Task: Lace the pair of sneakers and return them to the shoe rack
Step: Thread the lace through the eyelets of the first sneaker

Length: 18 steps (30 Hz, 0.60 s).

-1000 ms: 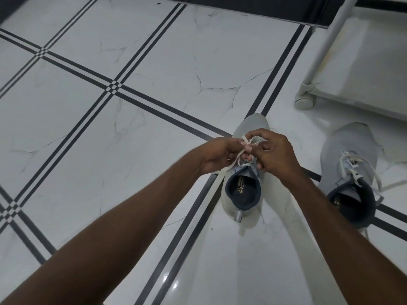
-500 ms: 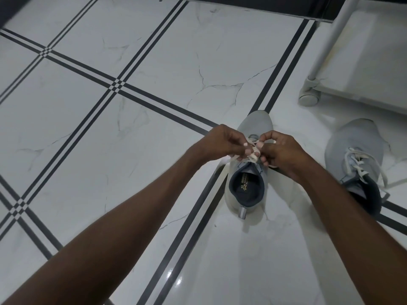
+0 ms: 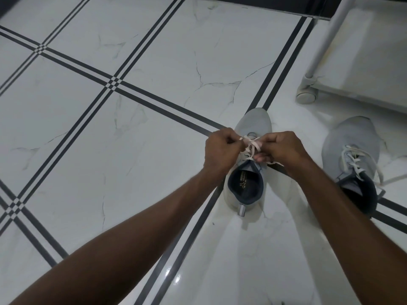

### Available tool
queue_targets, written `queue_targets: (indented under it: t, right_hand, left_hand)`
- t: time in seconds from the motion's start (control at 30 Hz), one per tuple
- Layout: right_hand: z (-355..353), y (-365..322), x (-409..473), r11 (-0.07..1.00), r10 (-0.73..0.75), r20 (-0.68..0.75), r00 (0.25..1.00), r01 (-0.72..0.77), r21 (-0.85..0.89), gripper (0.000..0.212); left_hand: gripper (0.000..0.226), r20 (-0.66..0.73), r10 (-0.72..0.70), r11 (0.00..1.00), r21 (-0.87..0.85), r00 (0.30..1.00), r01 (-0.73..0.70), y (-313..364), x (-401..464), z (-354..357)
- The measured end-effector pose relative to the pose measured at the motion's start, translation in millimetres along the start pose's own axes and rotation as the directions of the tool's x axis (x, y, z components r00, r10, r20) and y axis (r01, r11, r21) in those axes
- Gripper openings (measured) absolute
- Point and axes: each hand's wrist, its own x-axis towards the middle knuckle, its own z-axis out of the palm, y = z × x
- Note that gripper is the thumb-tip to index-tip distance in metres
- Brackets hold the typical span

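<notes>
Both my hands were down over the grey sneaker [image 3: 248, 172] in the middle of the floor [image 3: 110, 150], toe pointing away from me. My left hand [image 3: 221, 148] was curled into a fist, fingers pinched tight on one run of the white lace [image 3: 251, 146]; my right hand [image 3: 284, 148] was closed the same way on the other run, just across the tongue. The two strands crossed between my knuckles, right above the top eyelets.

That lace was flat, soft and limp, I judged, so it would slide through bare fingers unless I nipped it close to the crossing. Further out, it would only flop. The shoe itself looked light and soft in the upper, likely to skid on that glossy tile if I tugged hard.

The second sneaker [image 3: 352, 159] sat to the right, well apart, its lace threaded but loose, an end trailing over the tile. Beyond it, far right, stood the white shoe rack [image 3: 326, 40] on its caster.
</notes>
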Motion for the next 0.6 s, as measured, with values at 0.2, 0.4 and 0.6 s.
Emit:
queue_targets:
  t: [0.2,0.4,0.6]
  right_hand:
    - [-18,22,-11,0.947,-0.099,-0.27,0.958,0.007,-0.322,0.01]
    - [-22,19,-14,0.938,-0.113,-0.167,0.979,0.049,-0.344,0.01]
    - [-13,33,-14,0.935,-0.08,-0.266,0.961,-0.021,-0.355,0.02]
  left_hand:
    - [0.005,-0.038,-0.362,0.864,-0.39,0.931,0.32,-6,1,-40]
    - [0.01,0.03,-0.482,0.788,-0.421,0.875,0.449,-14,1,-42]
    - [0.01,0.012,-0.538,0.766,-0.412,0.843,0.494,-22,4,-43]
